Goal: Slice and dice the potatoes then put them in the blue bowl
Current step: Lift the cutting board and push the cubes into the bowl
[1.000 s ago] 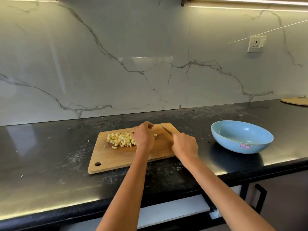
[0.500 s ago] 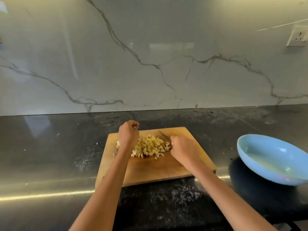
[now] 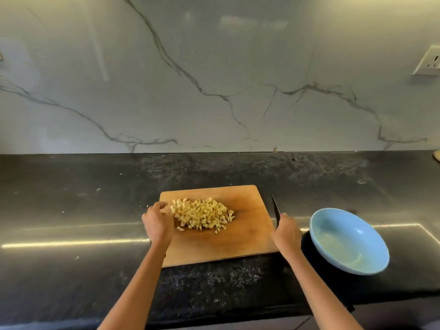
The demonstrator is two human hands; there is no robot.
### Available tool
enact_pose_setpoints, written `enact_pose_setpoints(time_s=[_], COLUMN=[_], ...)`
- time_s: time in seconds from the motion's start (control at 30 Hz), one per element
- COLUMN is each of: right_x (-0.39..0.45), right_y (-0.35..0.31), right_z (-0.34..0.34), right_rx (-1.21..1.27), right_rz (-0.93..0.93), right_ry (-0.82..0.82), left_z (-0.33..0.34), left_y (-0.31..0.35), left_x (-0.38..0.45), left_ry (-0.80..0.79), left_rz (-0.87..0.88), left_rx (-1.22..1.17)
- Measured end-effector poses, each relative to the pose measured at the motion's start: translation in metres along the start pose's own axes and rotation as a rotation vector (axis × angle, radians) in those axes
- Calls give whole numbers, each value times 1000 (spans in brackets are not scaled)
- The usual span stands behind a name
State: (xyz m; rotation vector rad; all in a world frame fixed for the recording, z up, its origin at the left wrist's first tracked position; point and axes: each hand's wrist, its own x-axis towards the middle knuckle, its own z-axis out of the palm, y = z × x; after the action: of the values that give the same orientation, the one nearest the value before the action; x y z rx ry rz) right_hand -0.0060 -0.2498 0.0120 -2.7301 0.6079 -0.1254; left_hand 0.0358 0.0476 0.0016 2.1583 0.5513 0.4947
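Note:
A heap of diced potato (image 3: 202, 214) lies on the wooden cutting board (image 3: 245, 241) in the middle of the black counter. My left hand (image 3: 158, 222) is at the heap's left edge, fingers curled, touching the outer cubes. My right hand (image 3: 287, 232) grips the handle of a dark knife (image 3: 276, 209) just past the board's right edge, blade pointing away from me. The blue bowl (image 3: 348, 241) stands to the right of that hand, with no potato in it.
The black counter (image 3: 71, 210) runs left and right, with small white scraps scattered on it. A marble wall stands behind, with a socket (image 3: 428, 64) at the far right. The counter's front edge is close below the board.
My right hand has carried the knife from the heap to the board's right edge. My left hand stays at the heap's left side. The camera has tilted down and nearer.

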Motion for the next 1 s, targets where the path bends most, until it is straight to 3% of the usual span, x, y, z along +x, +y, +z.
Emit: enact_pose_setpoints(time_s=[0.07,0.17,0.3,0.5,0.8,1.0], right_x=[3,5,9,12,29,36], right_y=[1,-7,-19,-17,-19,-21], right_z=[-1,-6,-14,3,2,3], right_rx=[-74,-89,124,51,153,166], right_rz=[15,-8,-201,-168,-45,-1], right_ry=[-33,-11,66,-93,-132,-159], left_z=[-6,-15,-17,-14,-25,-15], left_y=[-3,-1,-6,15,24,33], left_x=[-8,-9,-6,-1,20,28], left_ry=[-71,-209,-289,-356,-449,-489], left_rz=[-202,-340,-417,-451,-436,-564], left_rx=[94,161,261,471,380,172])
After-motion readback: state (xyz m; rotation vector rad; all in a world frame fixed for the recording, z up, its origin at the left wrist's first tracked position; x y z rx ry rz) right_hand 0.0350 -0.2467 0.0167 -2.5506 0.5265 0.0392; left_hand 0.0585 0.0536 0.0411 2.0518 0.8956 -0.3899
